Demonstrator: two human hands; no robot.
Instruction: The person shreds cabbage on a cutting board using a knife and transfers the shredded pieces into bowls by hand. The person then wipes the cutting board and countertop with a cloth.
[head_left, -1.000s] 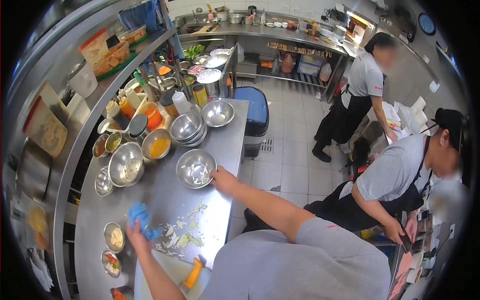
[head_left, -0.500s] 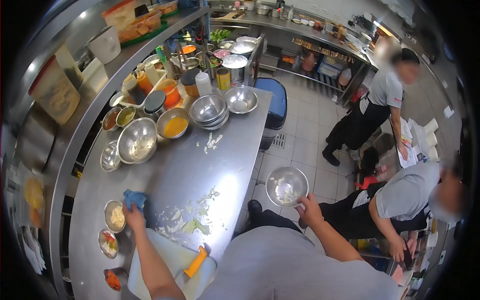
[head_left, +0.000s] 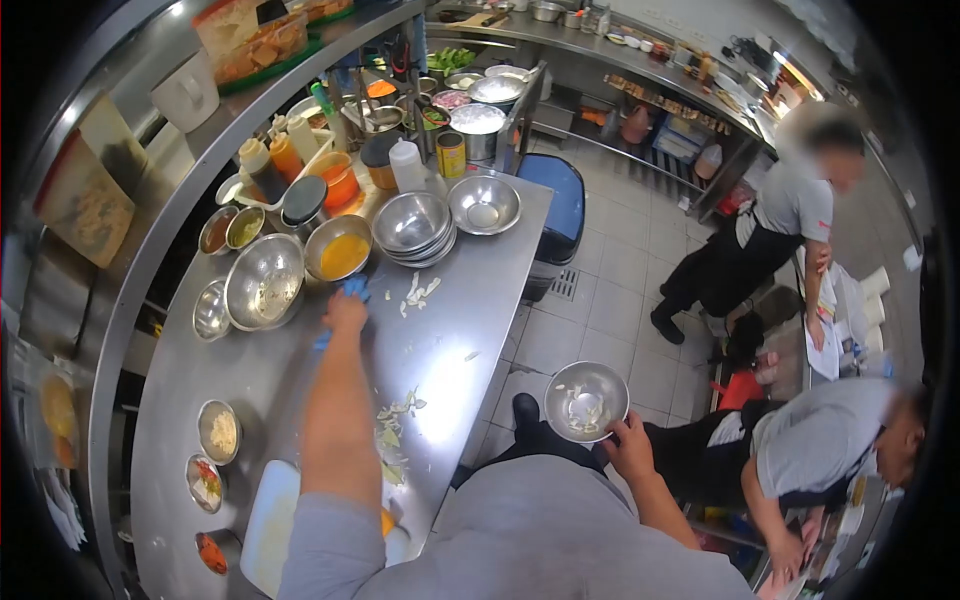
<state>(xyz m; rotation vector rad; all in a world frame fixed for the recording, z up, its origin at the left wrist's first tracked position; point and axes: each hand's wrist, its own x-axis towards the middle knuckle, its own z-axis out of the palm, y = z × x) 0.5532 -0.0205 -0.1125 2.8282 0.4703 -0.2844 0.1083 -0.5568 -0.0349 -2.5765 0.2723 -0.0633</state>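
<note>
My left hand (head_left: 346,314) reaches far across the steel table, closed on a blue cloth (head_left: 355,288). Just beyond it stands a metal bowl of yellow liquid (head_left: 343,256). Off the table's right edge, my right hand (head_left: 630,448) grips the rim of a metal bowl (head_left: 570,390) with some pale scraps inside. Chopped pale green leaf scraps (head_left: 392,435) lie on the table beside my left forearm. Near my body is a cutting board (head_left: 268,520), partly covered by my left arm. Only a bit of an orange handle (head_left: 387,521) shows there.
Stacked metal bowls (head_left: 412,225), a wide bowl (head_left: 485,205) and a large mixing bowl (head_left: 266,282) stand at the far end. Small ingredient bowls (head_left: 219,432) line the left side. Two co-workers (head_left: 790,210) stand to the right. A blue-lidded bin (head_left: 553,205) abuts the table.
My left hand has moved forward across the table with the blue cloth, from beside the small bowls to the bowl of yellow liquid. The bowl in my right hand has shifted slightly right and down.
</note>
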